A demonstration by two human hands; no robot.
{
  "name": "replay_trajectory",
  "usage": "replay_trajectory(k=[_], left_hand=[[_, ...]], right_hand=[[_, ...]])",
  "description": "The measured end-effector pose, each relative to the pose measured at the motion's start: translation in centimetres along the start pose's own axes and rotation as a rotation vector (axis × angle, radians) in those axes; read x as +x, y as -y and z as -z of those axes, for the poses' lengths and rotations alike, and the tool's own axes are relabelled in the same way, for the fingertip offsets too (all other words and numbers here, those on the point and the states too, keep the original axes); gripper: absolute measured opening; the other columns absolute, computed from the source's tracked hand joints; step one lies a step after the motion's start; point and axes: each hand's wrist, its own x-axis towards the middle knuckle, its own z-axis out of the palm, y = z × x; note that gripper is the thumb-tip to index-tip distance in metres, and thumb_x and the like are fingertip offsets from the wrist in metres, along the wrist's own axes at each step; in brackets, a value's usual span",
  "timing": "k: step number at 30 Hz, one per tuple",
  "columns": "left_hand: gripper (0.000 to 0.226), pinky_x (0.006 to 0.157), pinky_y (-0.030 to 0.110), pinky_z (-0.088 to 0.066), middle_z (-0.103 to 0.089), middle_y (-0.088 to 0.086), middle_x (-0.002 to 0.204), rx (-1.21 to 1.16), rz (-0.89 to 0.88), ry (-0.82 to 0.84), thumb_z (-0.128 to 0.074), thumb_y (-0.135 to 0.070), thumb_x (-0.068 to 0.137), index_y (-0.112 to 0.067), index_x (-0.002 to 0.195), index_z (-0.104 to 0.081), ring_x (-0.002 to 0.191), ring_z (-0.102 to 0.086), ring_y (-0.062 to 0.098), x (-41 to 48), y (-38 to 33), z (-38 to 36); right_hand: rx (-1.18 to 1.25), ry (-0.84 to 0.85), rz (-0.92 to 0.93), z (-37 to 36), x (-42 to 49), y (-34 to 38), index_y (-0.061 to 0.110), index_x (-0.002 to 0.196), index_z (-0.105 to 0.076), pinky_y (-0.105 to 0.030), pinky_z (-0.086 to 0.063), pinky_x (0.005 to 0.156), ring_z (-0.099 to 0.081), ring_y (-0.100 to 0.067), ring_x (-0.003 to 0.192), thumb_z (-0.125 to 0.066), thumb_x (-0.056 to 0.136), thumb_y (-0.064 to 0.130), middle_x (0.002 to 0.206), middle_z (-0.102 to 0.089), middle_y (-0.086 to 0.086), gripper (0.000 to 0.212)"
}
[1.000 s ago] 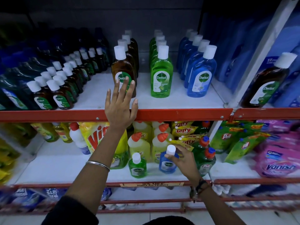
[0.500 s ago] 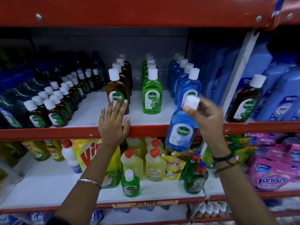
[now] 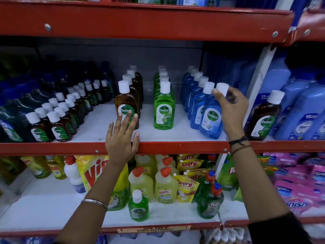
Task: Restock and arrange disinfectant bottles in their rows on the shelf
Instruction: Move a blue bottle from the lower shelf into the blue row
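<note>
Taking the red metal shelf rail [image 3: 175, 147] as the landmark: far left above it, small brown plastic bottles with white screw caps [image 3: 58, 127] stand in receding rows, the rearmost lost in shadow. Left of the rail's centre, the left hand [image 3: 122, 140] lies flat over the rail with its fingers spread, gripping nothing, the fingertips touching the label of the tall amber plastic Dettol bottle [image 3: 126, 104]. Above the rail's centre stands a row of glossy translucent green Dettol bottles [image 3: 164, 106]. Toward the rail's right, the right hand [image 3: 232, 110] pinches the white cap and neck of the blue translucent Dettol bottle [image 3: 210, 117], which tilts at the front of the blue bottle row [image 3: 193, 95] (its base hard to judge against the white shelf board [image 3: 98, 127]). Beyond the upright, pale blue containers blur.
</note>
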Motion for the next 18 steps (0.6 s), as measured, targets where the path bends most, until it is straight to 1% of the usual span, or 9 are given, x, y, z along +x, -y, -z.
replay_trajectory(k=[3,5,8,10,12,14,16,18], left_hand=[[0.050,0.111,0.050,-0.035,-0.046,0.006,0.151,0.004,0.001,0.010,-0.034,-0.036,0.100,-0.022,0.148,-0.039,0.144,-0.036,0.026,-0.1,0.0,0.0],[0.050,0.111,0.050,-0.035,-0.046,0.005,0.151,0.004,0.008,0.014,-0.034,-0.035,0.100,-0.022,0.148,-0.039,0.143,-0.037,0.027,-0.1,0.0,0.0],[0.050,0.111,0.050,-0.035,-0.045,0.005,0.151,0.008,0.004,0.007,-0.034,-0.035,0.100,-0.022,0.148,-0.038,0.143,-0.038,0.027,0.0,0.0,0.0],[0.050,0.111,0.050,-0.035,-0.045,0.006,0.151,0.004,0.001,0.010,-0.034,-0.035,0.100,-0.022,0.148,-0.038,0.143,-0.038,0.027,-0.1,-0.1,0.0],[0.050,0.111,0.050,-0.035,-0.046,0.006,0.151,0.006,0.002,0.006,-0.034,-0.035,0.100,-0.022,0.148,-0.038,0.143,-0.038,0.027,0.1,0.0,0.0],[0.050,0.111,0.049,-0.035,-0.045,0.006,0.151,0.003,0.006,0.012,-0.034,-0.035,0.100,-0.022,0.148,-0.038,0.143,-0.038,0.027,-0.1,-0.1,0.1],[0.050,0.111,0.050,-0.035,-0.044,0.006,0.152,-0.003,-0.022,0.014,-0.035,-0.035,0.101,-0.021,0.149,-0.037,0.143,-0.038,0.026,-0.2,0.2,0.3],[0.051,0.110,0.052,-0.036,-0.043,0.006,0.153,-0.011,-0.035,-0.004,-0.037,-0.034,0.100,-0.020,0.149,-0.036,0.143,-0.037,0.026,0.6,0.1,0.4]], right_hand=[[-0.047,0.020,-0.018,-0.2,-0.4,-1.1,0.013,0.099,-0.071,-0.020,-0.047,0.068,-0.054,0.005,0.068,-0.074,0.079,0.030,0.082,-0.066,0.007,0.027],[-0.065,0.024,-0.030,-0.2,-0.6,-1.3,0.012,0.101,-0.071,-0.016,-0.043,0.067,-0.052,0.007,0.067,-0.074,0.079,0.032,0.084,-0.066,0.005,0.030],[-0.111,0.042,-0.020,-0.4,-0.8,-1.4,0.010,0.104,-0.070,-0.007,-0.041,0.065,-0.053,0.011,0.067,-0.074,0.079,0.029,0.091,-0.067,-0.001,0.031],[-0.147,0.064,-0.022,-0.3,-0.7,-1.2,0.010,0.106,-0.069,-0.006,-0.041,0.067,-0.054,0.014,0.070,-0.074,0.080,0.030,0.095,-0.069,-0.003,0.033],[-0.183,0.093,-0.035,0.0,-0.6,-1.1,0.010,0.108,-0.069,-0.007,-0.043,0.070,-0.057,0.010,0.077,-0.073,0.080,0.034,0.101,-0.071,-0.006,0.038],[-0.211,0.098,-0.040,0.4,-1.2,-1.2,0.010,0.115,-0.066,-0.010,-0.046,0.079,-0.062,-0.005,0.092,-0.071,0.080,0.036,0.110,-0.070,-0.007,0.044],[-0.218,0.065,-0.013,0.6,-2.6,-0.9,0.012,0.122,-0.061,-0.017,-0.046,0.092,-0.060,-0.014,0.109,-0.070,0.081,0.040,0.117,-0.065,-0.002,0.050],[-0.244,0.006,0.058,0.7,-4.0,-0.4,0.014,0.125,-0.058,-0.025,-0.044,0.098,-0.056,-0.019,0.117,-0.069,0.082,0.041,0.122,-0.061,-0.002,0.052]])
